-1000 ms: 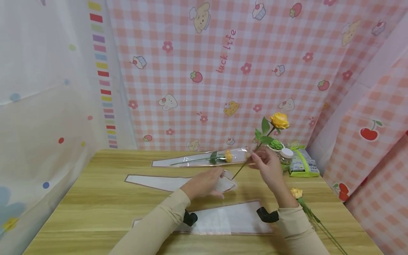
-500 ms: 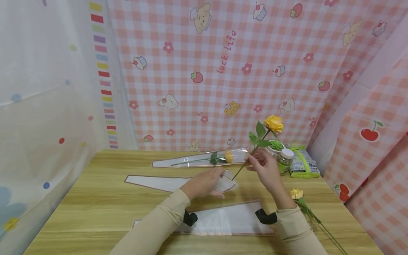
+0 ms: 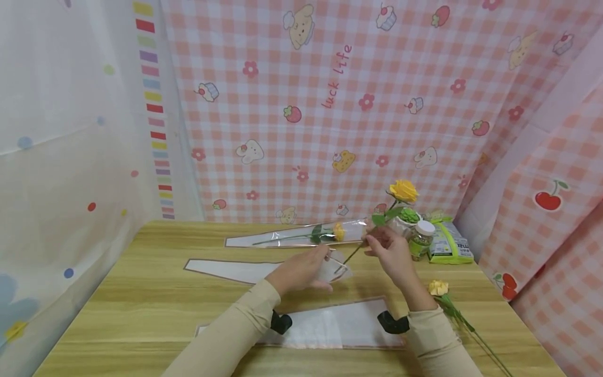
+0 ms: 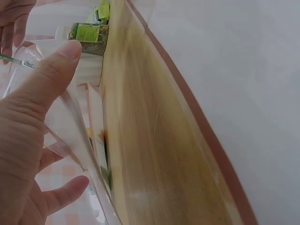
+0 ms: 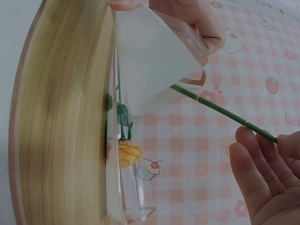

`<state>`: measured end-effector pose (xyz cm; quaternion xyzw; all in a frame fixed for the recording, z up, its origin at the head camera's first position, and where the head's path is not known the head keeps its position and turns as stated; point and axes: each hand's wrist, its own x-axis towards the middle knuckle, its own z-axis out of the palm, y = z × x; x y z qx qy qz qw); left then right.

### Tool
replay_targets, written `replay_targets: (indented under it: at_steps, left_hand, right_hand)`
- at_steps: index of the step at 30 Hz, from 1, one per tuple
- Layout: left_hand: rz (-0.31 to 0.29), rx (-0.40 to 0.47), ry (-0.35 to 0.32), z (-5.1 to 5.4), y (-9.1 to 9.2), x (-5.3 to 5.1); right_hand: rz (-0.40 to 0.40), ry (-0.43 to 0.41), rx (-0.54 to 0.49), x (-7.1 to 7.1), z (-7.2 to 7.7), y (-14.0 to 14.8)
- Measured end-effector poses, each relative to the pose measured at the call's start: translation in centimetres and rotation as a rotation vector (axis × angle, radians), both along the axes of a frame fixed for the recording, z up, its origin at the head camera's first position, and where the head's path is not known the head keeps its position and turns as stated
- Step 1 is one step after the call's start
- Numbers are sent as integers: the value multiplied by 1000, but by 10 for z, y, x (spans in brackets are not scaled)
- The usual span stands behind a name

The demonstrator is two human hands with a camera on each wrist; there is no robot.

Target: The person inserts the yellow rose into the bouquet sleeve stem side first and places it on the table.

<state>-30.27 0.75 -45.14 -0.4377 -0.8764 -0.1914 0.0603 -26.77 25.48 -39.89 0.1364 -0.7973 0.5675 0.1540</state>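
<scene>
My left hand (image 3: 299, 269) grips the wide end of a clear-and-white flower sleeve (image 3: 226, 267), holding its mouth apart, thumb on one side and fingers on the other. With thumb and fingertips, my right hand (image 3: 394, 256) pinches the green stem (image 5: 220, 109) of a yellow rose (image 3: 403, 191). The rose tilts up to the right, bloom above the right hand. Its lower stem end is inside the sleeve's mouth, as the right wrist view shows. Behind lies another sleeve (image 3: 355, 229) with a yellow rose (image 3: 338, 231) in it.
A flat white sleeve (image 3: 348, 322) lies under the forearms at the front. To the right is a loose pale-yellow flower (image 3: 438, 287). A lidded jar (image 3: 421, 242), a green plant (image 3: 409, 215) and a green-grey packet (image 3: 449, 243) stand at the back right.
My right hand has moved slightly down and left with the rose. The stem end now reaches further into the sleeve's mouth. My left hand stays in place.
</scene>
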Motion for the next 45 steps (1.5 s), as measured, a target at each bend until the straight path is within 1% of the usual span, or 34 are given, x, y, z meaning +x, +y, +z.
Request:
replay_targets:
  at_steps: [5, 9, 13, 18, 22, 24, 27, 31, 35, 38, 41, 45]
  left_hand:
    - [16, 26, -23, 3, 1, 1]
    - [32, 26, -34, 5, 1, 2]
    - [35, 32, -16, 5, 2, 2]
    - [31, 40, 27, 3, 2, 1]
    - [39, 39, 28, 4, 1, 2]
    - [43, 45, 21, 5, 0, 3]
    - [50, 53, 17, 7, -2, 4]
    - [62, 66, 6, 10, -3, 6]
    - [81, 76, 4, 8, -4, 5]
    - [91, 83, 18, 6, -5, 3]
    - [94, 108, 27, 5, -6, 2]
    - [96, 147, 65, 3, -7, 0]
  right_hand:
    - [12, -24, -10, -1, -5, -2]
    - [22, -42, -18, -1, -7, -4]
    - [31, -79, -23, -3, -9, -5]
    - [51, -112, -65, -5, -13, -9]
    - [67, -117, -93, -4, -14, -12]
    - [75, -135, -96, -3, -15, -12]
    - [79, -175, -80, -3, -17, -14]
    - [62, -219, -44, -4, -21, -17]
    - [37, -221, 27, -6, -24, -19]
    - [31, -207, 81, -5, -25, -20]
    - [35, -207, 101, -5, -26, -19]
    - [48, -231, 99, -5, -26, -17]
